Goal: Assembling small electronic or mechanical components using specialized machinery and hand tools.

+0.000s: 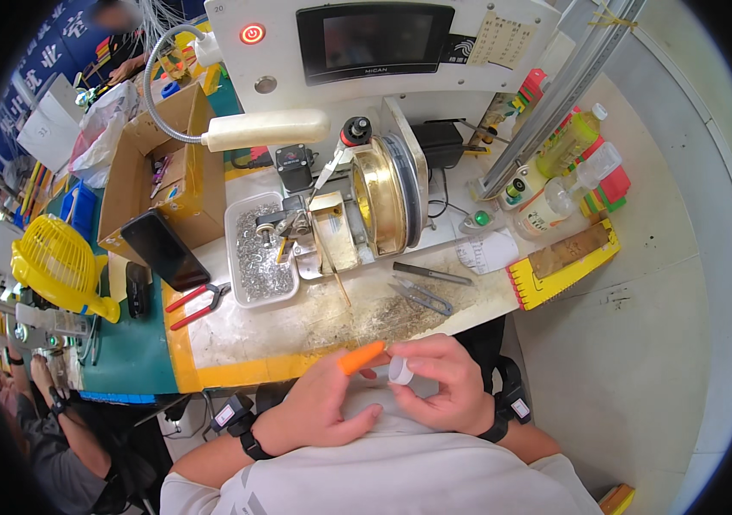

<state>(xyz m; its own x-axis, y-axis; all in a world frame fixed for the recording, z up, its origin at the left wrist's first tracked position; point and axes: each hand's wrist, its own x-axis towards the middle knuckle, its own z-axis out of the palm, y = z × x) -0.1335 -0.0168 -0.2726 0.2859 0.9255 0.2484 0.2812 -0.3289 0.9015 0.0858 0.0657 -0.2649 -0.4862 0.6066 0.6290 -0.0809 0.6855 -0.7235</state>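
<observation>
Above my lap, in front of the bench edge, my left hand (323,398) is open, its thumb held apart and its index finger covered by an orange finger cot (362,357). Close beside it, my right hand (447,382) pinches a small white ring-shaped piece (400,371) between thumb and fingers. The tip of the orange cot comes near the right fingertips; whether they touch I cannot tell. On the bench beyond lie thread snips (423,295) and dark tweezers (432,273).
A machine with a brass drum (379,197) stands ahead, beside a white tray (235,257) of small metal parts. To the left are red-handled pliers (199,305), a phone (164,249), a cardboard box (199,189) and a yellow fan (57,266). Bottles (546,206) stand right. Another person (74,438) sits far left.
</observation>
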